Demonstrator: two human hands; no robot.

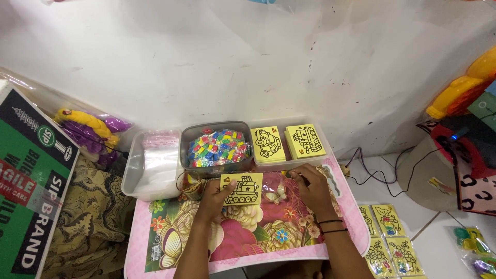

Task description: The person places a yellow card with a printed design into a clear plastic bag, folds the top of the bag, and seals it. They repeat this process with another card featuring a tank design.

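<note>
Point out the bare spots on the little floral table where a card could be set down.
Free: the near strip of the floral table between the two forearms, and its near-left corner. Crowded: the far edge, with the left hand holding the yellow card, the right hand, and the containers.

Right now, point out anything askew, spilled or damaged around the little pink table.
Nothing looks spilled or damaged. The left hand holds a yellow picture card slightly tilted. The only scatter is finished cards on the floor, right of the table.

tub of coloured pieces (218,147), black cables (380,178), green box (26,191)
</note>
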